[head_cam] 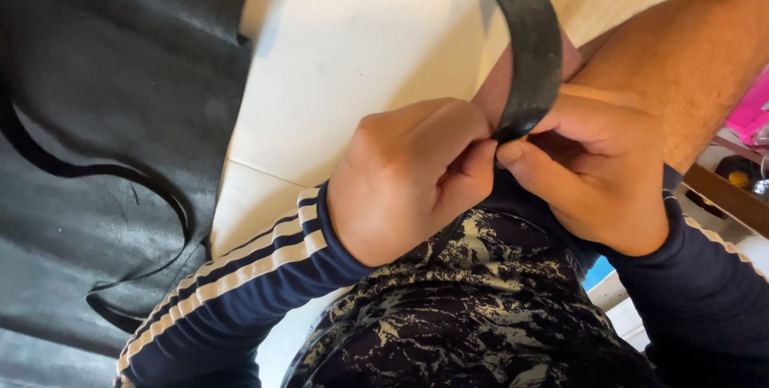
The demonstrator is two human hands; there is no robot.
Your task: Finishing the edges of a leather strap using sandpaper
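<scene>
A black rubber strip (533,44), flat and curved, runs from the top edge down to my two hands above my lap. My left hand (404,176) is closed, its fingers pinching the strip's lower end. My right hand (597,168) meets it from the right, thumb and fingers closed on the same end. Both wrists wear navy sleeves with cream stripes. Below the hands lie my dark patterned shorts (473,308). The strip's tip is hidden between the fingers.
A large black rubber sheet (104,132) with curved cut lines covers the floor at the left. Pale floor tiles (360,44) lie between it and my bare knee (689,52). A pink thing (753,112) and small items sit at the right edge.
</scene>
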